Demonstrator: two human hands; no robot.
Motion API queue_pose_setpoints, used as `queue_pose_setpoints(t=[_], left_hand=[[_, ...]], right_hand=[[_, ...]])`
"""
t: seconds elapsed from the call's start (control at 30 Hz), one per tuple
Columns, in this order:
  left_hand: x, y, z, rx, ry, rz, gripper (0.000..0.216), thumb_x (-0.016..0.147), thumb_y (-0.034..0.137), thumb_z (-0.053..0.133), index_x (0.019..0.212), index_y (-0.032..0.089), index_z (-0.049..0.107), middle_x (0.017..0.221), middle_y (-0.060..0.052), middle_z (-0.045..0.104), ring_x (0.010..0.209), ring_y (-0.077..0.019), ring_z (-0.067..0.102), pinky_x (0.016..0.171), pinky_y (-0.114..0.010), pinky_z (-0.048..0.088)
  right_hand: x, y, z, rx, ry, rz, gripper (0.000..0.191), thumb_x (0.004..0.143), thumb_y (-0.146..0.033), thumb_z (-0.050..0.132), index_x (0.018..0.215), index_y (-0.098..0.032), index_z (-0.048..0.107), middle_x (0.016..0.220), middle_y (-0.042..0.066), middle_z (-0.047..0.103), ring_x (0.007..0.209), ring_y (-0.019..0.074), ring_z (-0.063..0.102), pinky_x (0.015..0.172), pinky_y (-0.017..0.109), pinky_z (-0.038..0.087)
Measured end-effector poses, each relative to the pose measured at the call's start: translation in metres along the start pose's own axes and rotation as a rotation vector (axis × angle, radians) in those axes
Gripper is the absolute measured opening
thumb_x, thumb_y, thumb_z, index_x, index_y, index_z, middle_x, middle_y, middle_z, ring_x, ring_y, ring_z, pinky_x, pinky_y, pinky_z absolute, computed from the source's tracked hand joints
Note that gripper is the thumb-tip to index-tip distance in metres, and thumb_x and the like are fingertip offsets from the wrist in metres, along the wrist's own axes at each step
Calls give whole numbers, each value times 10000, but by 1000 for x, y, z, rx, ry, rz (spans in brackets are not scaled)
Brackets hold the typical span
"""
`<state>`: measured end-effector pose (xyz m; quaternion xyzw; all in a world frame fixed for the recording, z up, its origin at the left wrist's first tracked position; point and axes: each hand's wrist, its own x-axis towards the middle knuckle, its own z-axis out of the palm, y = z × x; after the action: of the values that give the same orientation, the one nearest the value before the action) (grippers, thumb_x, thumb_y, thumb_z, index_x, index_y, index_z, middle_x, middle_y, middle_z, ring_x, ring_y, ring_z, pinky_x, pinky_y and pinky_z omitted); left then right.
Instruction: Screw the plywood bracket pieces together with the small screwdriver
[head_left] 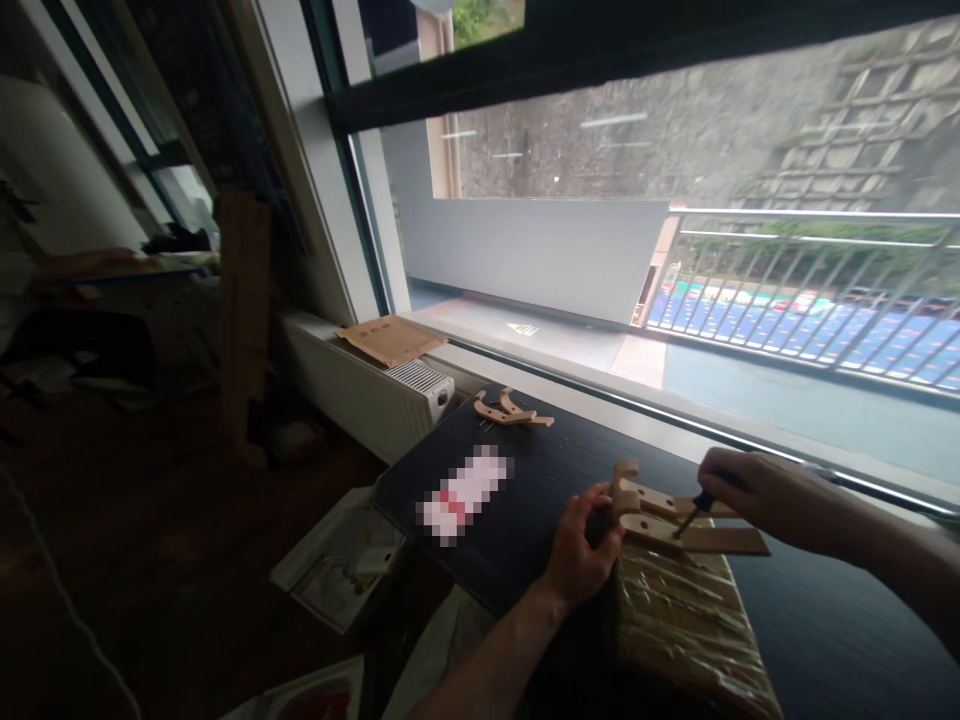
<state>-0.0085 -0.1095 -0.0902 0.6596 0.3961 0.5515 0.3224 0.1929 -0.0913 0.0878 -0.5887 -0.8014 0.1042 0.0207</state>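
My right hand (739, 482) is closed around a small screwdriver (703, 502) with a dark handle. Its tip points down onto a pale wooden assembly (727, 542) made of flat slats with hooked, curved ends. My left hand (581, 550) grips the assembly's curved end, thumb in front and fingers behind, partly hidden by the wood. Beneath the wood is a box wrapped in shiny clear plastic or tape (679, 620), resting on a black table (555, 480). Farther back on the table lie more curved wooden pieces (506, 412), with thin dark screws beside them.
A blurred-out pink and white item (465, 495) lies on the table to the left. Past the table's left edge are a white radiator (367, 400) with flat cardboard (391, 340) on top, and an open box (341, 560) lower down. A window borders the far side.
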Motion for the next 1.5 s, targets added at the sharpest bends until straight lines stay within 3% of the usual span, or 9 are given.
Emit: queue_pose_setpoints(t=[0.47,0.73,0.9,1.5], left_hand=[[4,-4,-2,20,-13,12,435,829,206,576,1251,209,474,1096,-69,638,1031,-210,593,923,-366,460],[8,7,0,-1,20,-33,410,800,233,597,1203,212,525,1041,-54,657,956,-200,615,900,-367,477],[9,10,0,-25,35,-40,407,798,246,593,1199,206,530,1051,-59,656,965,-194,615,891,-350,482],[11,-6,-4,-47,-57,-63,418,833,283,576,1232,198,484,1124,-91,633,1005,-214,607,851,-339,496]], right_hand=[[-6,-8,-4,9,49,-18,242,880,-283,396,821,-182,608,773,66,674,643,169,564,562,271,338],[-5,-8,-11,-43,-25,14,275,904,-332,379,931,-191,614,878,64,671,704,144,581,552,237,361],[-5,-9,-11,-57,-43,26,281,907,-348,380,929,-183,607,835,59,669,666,139,575,538,236,370],[-15,-3,2,0,160,67,241,850,-267,440,829,-158,653,801,103,683,684,181,577,556,269,324]])
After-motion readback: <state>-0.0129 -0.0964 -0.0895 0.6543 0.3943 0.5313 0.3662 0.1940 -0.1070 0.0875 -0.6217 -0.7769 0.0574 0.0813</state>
